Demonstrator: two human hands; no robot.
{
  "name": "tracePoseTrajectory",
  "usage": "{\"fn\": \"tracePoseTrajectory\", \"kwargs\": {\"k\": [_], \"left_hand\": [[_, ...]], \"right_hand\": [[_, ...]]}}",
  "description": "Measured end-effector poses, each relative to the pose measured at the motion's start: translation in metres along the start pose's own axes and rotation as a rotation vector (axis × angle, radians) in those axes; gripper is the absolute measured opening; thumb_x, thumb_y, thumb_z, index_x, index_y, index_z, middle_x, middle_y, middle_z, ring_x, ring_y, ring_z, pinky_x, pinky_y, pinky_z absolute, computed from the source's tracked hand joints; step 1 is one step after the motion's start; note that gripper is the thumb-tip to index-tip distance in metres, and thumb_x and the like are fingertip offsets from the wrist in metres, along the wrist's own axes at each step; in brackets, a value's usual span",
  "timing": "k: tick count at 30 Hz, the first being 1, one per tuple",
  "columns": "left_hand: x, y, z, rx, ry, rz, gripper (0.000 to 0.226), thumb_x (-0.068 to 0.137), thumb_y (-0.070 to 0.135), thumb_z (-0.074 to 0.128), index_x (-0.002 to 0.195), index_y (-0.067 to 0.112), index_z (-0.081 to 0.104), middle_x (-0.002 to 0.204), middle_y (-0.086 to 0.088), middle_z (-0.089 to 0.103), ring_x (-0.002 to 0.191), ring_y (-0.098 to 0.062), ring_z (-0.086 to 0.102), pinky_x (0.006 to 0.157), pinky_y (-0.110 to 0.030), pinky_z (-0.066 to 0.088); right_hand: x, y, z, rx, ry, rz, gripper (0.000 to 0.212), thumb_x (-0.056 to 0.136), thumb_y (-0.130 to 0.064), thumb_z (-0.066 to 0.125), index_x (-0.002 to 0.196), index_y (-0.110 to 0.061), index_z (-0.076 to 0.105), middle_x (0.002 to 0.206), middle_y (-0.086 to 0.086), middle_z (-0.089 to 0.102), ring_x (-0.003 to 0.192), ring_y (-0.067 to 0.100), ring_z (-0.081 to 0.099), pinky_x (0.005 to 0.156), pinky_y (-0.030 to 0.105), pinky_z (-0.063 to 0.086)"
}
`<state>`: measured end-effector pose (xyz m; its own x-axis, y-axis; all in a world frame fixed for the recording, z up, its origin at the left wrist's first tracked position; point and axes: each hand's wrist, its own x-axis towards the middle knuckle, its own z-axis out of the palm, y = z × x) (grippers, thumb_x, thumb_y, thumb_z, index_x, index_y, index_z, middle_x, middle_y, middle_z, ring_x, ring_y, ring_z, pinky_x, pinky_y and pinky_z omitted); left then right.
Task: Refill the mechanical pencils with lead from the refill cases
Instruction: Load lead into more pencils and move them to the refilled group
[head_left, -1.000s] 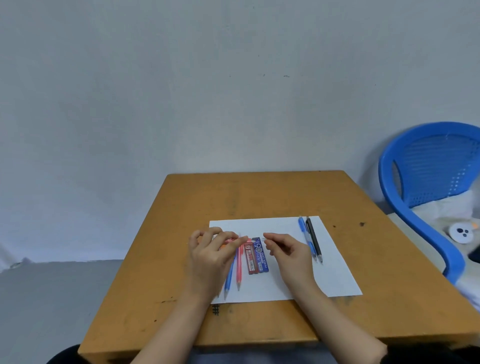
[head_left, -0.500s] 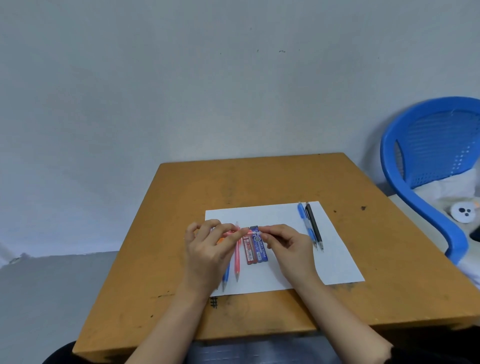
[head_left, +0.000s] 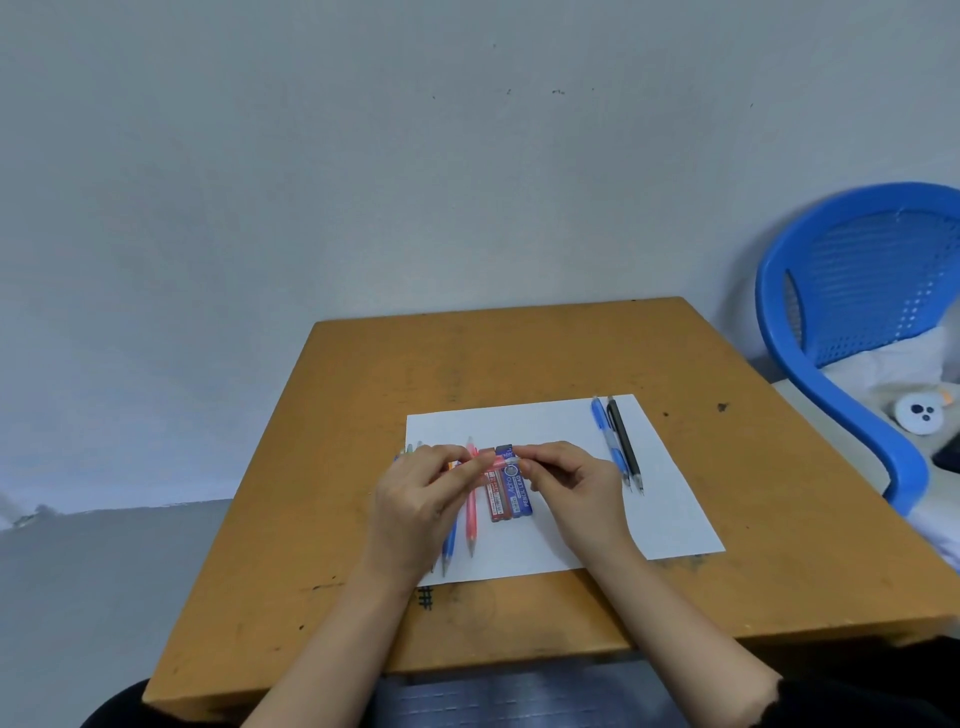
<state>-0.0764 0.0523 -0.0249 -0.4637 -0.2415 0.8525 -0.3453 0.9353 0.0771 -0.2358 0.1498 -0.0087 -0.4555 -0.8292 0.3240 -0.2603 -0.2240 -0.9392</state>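
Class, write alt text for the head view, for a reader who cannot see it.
The left hand and right hand hold a pink pencil level over white paper on a table. Below it lie a red case and a blue case, with other pencils on either side.

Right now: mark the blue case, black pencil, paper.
blue case (head_left: 521, 498): head view, on its printed label.
black pencil (head_left: 624, 441): head view, mid barrel.
paper (head_left: 524, 422): head view, bare far strip.
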Motion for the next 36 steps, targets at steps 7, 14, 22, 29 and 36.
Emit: {"fn": "tracePoseTrajectory", "kwargs": {"k": [7,14,22,29,36], "left_hand": [[0.002,0.004,-0.002,-0.024,-0.012,0.003,0.023,0.091,0.028,0.063,0.1,0.011,0.076,0.087,-0.007,0.07,0.072,-0.017,0.061,0.057,-0.031,0.051],[0.0,0.006,-0.003,-0.036,0.027,-0.014,0.018,0.085,0.021,0.074,0.096,0.007,0.075,0.091,-0.006,0.072,0.08,-0.016,0.063,0.068,-0.028,0.052],[0.008,0.013,-0.001,-0.039,0.04,0.06,0.019,0.087,0.01,0.067,0.105,0.012,0.072,0.094,-0.008,0.069,0.079,-0.021,0.063,0.065,-0.033,0.048],[0.022,0.033,-0.015,-0.315,-0.089,-0.399,0.018,0.083,0.01,0.073,0.1,0.015,0.075,0.088,0.005,0.071,0.084,-0.002,0.063,0.07,-0.009,0.047],[0.035,0.057,-0.035,-0.835,-0.23,-1.131,0.014,0.088,0.009,0.065,0.097,0.003,0.074,0.073,-0.006,0.074,0.066,-0.017,0.07,0.066,-0.024,0.057]], "right_hand": [[-0.001,-0.003,0.002,0.026,-0.054,-0.017,0.028,0.084,-0.003,0.067,0.092,-0.031,0.07,0.089,-0.009,0.072,0.09,0.007,0.067,0.075,0.019,0.054],[0.0,-0.006,0.001,0.134,-0.068,0.096,0.025,0.085,-0.005,0.066,0.095,-0.027,0.07,0.091,-0.008,0.073,0.094,0.008,0.068,0.076,0.021,0.055],[0.001,-0.011,0.0,0.323,-0.099,0.242,0.016,0.083,-0.005,0.066,0.093,-0.014,0.073,0.09,0.0,0.075,0.09,0.013,0.07,0.075,0.022,0.054],[0.012,-0.017,0.001,0.766,0.008,0.358,0.01,0.092,-0.006,0.05,0.092,-0.007,0.06,0.085,0.012,0.067,0.081,0.021,0.065,0.072,0.027,0.055],[0.02,-0.033,-0.005,1.047,0.083,0.381,0.016,0.095,-0.033,0.045,0.098,-0.018,0.052,0.068,0.005,0.054,0.063,0.019,0.055,0.066,0.033,0.05]]}}
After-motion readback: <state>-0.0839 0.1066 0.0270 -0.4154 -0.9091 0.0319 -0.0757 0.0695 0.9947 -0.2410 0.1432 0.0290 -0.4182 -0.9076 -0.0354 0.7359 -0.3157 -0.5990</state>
